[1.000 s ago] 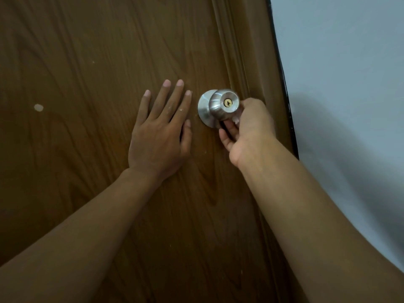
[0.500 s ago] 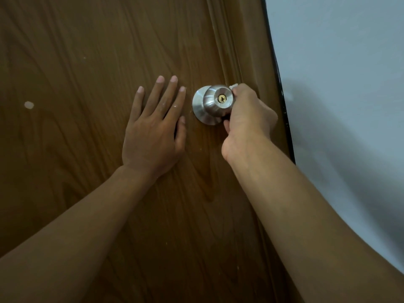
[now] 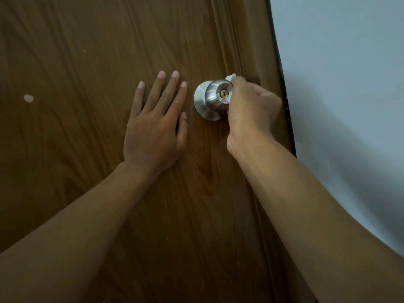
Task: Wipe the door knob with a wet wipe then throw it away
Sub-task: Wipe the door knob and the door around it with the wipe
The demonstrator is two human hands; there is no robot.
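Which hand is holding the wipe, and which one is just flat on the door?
The right hand holds the white wipe against the door knob. The left hand holds nothing; it lies flat on the door, fingers spread.

Two forearms in view, both bare from lower frame edge to wrist; no sleeves, gloves, watch or bands visible. Left hand (image 3: 153, 130): bare, 4 fingers + thumb visible, nails short and pale. Right hand (image 3: 251, 110): bare, seen from the back, knuckles and wrist visible, fingertips hidden. Upper arms out of frame.
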